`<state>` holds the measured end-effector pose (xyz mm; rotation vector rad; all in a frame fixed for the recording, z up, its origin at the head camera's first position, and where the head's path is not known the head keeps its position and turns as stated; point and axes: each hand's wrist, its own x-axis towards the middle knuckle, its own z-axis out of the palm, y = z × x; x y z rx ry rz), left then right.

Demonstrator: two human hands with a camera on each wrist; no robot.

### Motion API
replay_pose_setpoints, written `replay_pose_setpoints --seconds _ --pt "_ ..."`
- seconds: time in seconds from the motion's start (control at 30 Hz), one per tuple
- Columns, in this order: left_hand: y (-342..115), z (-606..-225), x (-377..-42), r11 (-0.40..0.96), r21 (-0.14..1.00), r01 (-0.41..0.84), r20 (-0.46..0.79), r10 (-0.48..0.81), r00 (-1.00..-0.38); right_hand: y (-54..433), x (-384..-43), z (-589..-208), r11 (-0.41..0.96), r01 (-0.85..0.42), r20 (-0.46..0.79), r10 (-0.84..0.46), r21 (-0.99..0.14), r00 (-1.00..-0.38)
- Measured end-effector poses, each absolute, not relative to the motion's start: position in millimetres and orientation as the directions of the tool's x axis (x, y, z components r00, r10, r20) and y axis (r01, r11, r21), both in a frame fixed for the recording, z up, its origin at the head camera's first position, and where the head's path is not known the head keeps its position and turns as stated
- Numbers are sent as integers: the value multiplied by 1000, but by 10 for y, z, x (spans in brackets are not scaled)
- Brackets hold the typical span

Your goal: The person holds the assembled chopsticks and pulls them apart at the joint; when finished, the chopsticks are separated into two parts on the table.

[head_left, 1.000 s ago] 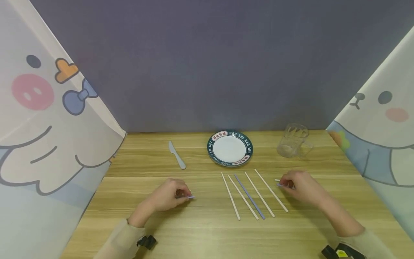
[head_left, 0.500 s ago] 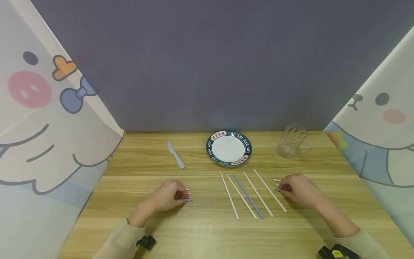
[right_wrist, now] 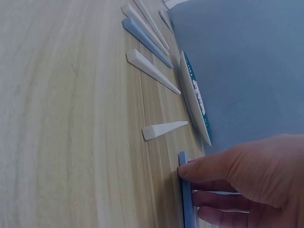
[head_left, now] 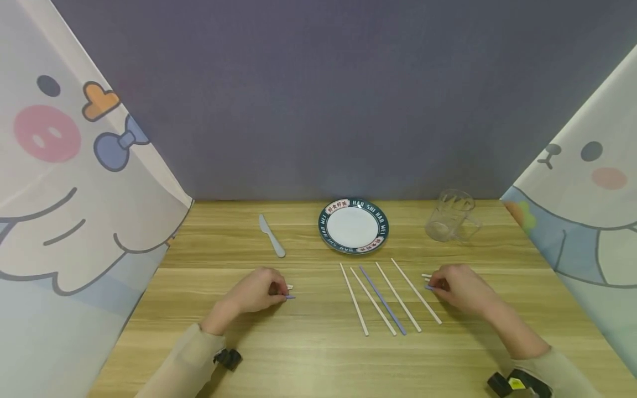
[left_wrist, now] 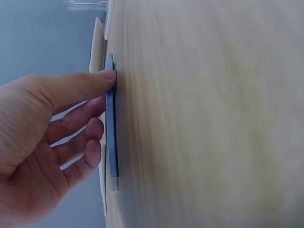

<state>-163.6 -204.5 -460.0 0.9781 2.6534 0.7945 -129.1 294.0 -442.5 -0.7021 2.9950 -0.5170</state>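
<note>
My left hand (head_left: pixel 259 290) pinches a thin blue stick (left_wrist: pixel 112 137) between thumb and fingers at the left of the table. Pale stick ends (head_left: pixel 290 287) show beside it; most of their length is hidden behind the hand. On the right, my right hand (head_left: pixel 460 284) pinches another blue stick (right_wrist: pixel 188 204), thumb on its near side. White stick ends (head_left: pixel 426 276) poke out just beyond those fingers. Between the hands lie several slanting sticks: a blue stick (head_left: pixel 382 299) in the middle with white sticks (head_left: pixel 354 299) on both sides.
Behind the sticks sits a white plate (head_left: pixel 353 226) with a dark green lettered rim. A pale table knife (head_left: pixel 271 235) lies at the back left, and a clear glass mug (head_left: pixel 450 215) stands at the back right. A grey panel (head_left: pixel 338 99) closes off the table's far side.
My left hand has shifted slightly forward with the blue stick. Pale ends have come into view beside both hands' blue sticks. The right hand has hardly moved, and the sticks between lie unchanged.
</note>
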Motion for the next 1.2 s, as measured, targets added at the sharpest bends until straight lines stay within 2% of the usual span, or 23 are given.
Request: replay_pose_setpoints --seconds 0.17,0.43,0.6,0.8,1.2 --pt "-2026 -4564 -1657 629 534 565 10 664 -748 2922 -1298 -4402 854 -398 41 -410 -336 -911" --pt "-1847 -4432 -1744 610 495 619 52 690 -722 2770 -1321 -4309 850 -406 86 -402 -334 -912" --pt "-1660 -4309 -1786 577 454 679 106 722 -684 2590 -1314 -4225 798 -445 107 -442 -406 -891" --pt "-1407 -4272 -1812 552 408 727 94 766 -635 2320 -1275 -4164 738 -481 105 -495 -473 -862" --pt "-939 -4348 -1806 508 365 780 50 826 -561 1870 -1229 -4205 679 -511 91 -553 -528 -828"
